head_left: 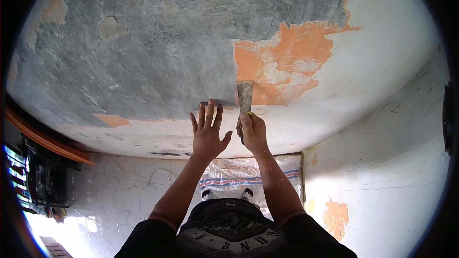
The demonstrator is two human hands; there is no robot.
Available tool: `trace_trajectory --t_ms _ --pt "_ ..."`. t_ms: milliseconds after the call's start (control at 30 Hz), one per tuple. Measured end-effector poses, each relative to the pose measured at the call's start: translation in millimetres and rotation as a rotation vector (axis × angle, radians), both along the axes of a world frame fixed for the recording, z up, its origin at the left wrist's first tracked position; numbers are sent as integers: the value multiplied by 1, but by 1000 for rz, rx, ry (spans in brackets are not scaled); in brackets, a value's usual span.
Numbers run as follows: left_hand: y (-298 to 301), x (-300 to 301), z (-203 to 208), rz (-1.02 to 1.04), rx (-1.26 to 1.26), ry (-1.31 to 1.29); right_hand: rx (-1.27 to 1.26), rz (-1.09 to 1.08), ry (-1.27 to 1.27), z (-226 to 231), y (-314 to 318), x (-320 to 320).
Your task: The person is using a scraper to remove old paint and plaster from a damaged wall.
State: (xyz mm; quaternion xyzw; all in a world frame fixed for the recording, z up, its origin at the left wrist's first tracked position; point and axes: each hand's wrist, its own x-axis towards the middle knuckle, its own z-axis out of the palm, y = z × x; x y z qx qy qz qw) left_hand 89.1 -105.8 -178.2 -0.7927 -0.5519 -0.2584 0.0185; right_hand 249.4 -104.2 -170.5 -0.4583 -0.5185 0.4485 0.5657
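Note:
My right hand grips a putty knife by its handle, the wide blade pointing up the wall. Its blade edge meets the wall where an orange paint patch borders bare grey plaster. Just left of it, my left hand is open, fingers spread and fingertips resting at the lower edge of the grey area. White paint with a ragged edge surrounds the grey and orange parts. Whether the left palm touches the wall cannot be made out.
Below, a whitish woven plastic sheet with blue and red stripes lies on the marble-look floor, near my feet. A side wall with a peeled orange spot rises at the right. An orange curved edge and dark objects stand at the left.

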Motion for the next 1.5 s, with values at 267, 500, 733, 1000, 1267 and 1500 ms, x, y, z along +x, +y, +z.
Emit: trace_trajectory --t_ms 267,500,733,1000,1267,1500 --pt "-2 -2 0 8 2 42 -234 -43 93 -91 -35 -1" --pt "2 -2 -1 8 -8 -4 -136 -68 -156 -53 -16 1" --pt "4 -4 -4 32 -17 16 -93 -39 -55 -32 -6 -2" --pt "0 -3 -1 15 -27 77 -280 -34 -3 -103 -38 -7" --pt "1 -1 -4 22 -29 51 -173 -72 -176 -94 -32 5" --pt "0 1 -2 12 -26 6 -120 -30 -3 -53 -15 -14"
